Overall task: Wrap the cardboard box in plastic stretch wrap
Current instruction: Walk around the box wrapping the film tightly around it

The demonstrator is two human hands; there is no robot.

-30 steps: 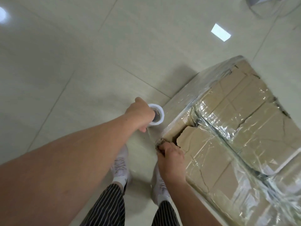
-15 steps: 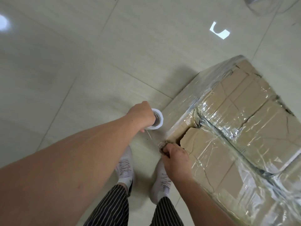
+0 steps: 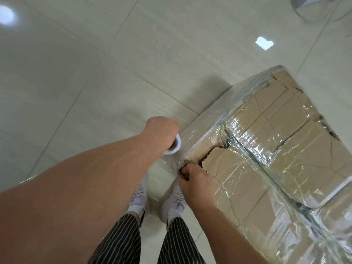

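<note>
Matt brown cardboard box (image 3: 238, 189) under glossy, wrinkled plastic stretch wrap (image 3: 253, 147) (transparent); the tiled floor (image 3: 95, 77) is smooth and shiny.

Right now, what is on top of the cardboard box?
Clear stretch wrap lies over the top of the cardboard box, bunched into a shiny band. The right hand pinches the wrap at the near corner and hides it. The left hand grips the roll beside the box.

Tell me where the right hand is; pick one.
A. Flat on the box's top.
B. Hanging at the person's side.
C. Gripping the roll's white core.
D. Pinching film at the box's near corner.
D: the right hand pinches bunched film at the near corner of the cardboard box; the left hand grips the roll.
</note>
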